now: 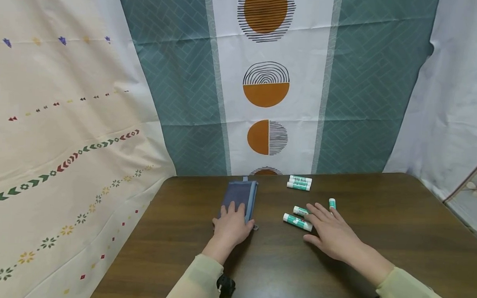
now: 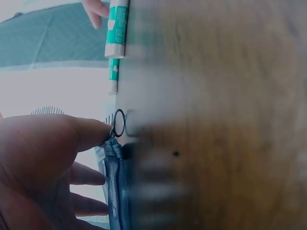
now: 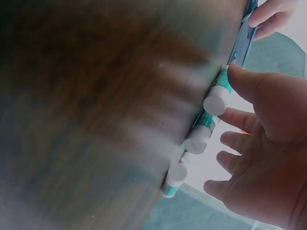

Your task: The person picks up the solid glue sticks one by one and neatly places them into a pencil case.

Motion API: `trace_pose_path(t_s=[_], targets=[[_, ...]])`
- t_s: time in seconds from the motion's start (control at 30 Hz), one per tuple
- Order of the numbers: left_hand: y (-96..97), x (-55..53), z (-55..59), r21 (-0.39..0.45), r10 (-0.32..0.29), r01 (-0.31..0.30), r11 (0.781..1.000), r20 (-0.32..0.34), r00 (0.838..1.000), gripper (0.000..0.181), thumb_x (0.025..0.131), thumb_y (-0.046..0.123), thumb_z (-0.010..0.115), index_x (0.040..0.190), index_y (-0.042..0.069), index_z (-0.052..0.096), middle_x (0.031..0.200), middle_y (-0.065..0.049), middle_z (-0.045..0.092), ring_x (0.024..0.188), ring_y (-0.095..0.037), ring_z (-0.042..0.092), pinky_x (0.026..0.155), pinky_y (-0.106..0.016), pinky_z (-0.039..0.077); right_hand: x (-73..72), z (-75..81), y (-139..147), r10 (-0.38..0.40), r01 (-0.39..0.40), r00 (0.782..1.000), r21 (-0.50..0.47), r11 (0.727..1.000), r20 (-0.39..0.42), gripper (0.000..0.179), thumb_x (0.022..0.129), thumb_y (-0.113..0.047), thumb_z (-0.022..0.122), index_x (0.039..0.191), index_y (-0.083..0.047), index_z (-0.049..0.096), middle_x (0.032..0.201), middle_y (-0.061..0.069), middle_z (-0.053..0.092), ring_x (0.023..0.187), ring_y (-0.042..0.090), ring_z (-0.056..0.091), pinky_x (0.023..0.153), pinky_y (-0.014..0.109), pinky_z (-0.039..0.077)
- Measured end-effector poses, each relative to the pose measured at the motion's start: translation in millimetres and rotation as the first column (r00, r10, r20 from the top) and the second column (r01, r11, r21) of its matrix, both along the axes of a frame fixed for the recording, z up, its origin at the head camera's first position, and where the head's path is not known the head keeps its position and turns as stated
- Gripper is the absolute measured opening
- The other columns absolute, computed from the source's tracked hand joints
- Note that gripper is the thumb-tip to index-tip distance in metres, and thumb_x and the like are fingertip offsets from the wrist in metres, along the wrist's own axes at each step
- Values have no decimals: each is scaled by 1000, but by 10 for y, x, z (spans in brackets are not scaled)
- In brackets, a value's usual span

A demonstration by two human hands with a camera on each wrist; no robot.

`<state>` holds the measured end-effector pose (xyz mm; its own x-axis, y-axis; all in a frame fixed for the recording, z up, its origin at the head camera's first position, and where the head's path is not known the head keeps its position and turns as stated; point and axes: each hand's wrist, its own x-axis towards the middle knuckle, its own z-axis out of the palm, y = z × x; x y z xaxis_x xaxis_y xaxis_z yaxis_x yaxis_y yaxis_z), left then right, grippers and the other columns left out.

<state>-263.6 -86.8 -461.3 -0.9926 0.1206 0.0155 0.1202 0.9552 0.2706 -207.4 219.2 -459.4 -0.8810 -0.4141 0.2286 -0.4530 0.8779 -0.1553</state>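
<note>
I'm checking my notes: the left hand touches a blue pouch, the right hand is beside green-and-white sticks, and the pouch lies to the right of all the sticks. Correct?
Not quite: the head view shows the blue pouch to the left of all the green-and-white sticks. The left hand does touch the pouch, and the right hand is beside sticks.

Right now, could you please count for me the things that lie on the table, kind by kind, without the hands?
Tubes: 5
Pouch: 1
Total: 6
</note>
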Motion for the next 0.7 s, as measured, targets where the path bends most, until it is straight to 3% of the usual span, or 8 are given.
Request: trace_pose_path(t_s=[0.37, 0.53, 0.7], targets=[[-92, 119, -37, 46, -16, 17, 999, -15, 1000, 70, 106, 47, 70, 160, 6, 55, 169, -30, 42, 156, -60, 34, 114, -82, 36, -54, -33, -25, 11, -11, 999, -4, 1000, -41, 24, 98, -24, 85, 112, -13, 70, 161, 26, 55, 153, 51, 44, 120, 74, 35], [-134, 170, -32, 28, 2, -1, 1000, -17, 1000, 72, 105, 48, 71, 159, 4, 56, 168, -32, 42, 154, -62, 35, 115, -80, 37, -81, -45, -27, 19, -19, 998, -2, 1000, -61, 21, 97, -21, 87, 104, -15, 68, 158, 27, 57, 152, 52, 45, 119, 73, 37], [-168, 207, -21, 15, -19, 19, 1000, -17, 1000, 70, 105, 48, 72, 156, 3, 59, 167, -31, 44, 155, -59, 36, 115, -77, 39, -90, -32, -35, 17, -17, 997, 2, 1000, -69, 23, 95, -20, 89, 100, -16, 67, 156, 27, 59, 152, 52, 46, 119, 71, 38]])
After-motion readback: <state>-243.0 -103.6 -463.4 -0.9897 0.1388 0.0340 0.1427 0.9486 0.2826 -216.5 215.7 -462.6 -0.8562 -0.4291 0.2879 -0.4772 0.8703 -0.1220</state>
